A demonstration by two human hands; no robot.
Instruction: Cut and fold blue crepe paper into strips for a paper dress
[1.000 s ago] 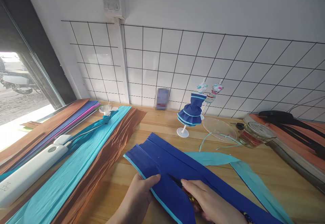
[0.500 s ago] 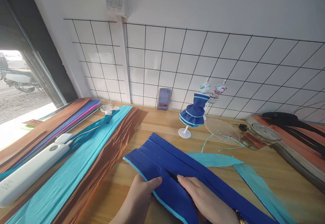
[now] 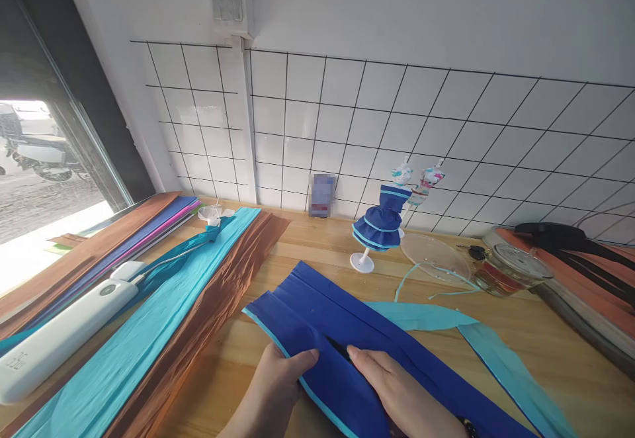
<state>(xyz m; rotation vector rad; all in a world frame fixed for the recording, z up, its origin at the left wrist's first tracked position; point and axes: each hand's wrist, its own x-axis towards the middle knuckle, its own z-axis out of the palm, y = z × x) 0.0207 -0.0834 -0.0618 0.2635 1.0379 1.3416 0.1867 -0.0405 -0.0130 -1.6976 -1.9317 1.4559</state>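
The left grip (image 3: 278, 377) pinches a creased dark-blue sheet (image 3: 342, 315), edged cyan.

Daylight comes through the window (image 3: 54, 160) over on the left, glaring white along its bottom; the tiles (image 3: 198, 115) shine faintly, lines stretch towards the right edge, the propped card (image 3: 322, 193) is pixelated, the left hand (image 3: 278, 375) fairly crisp.
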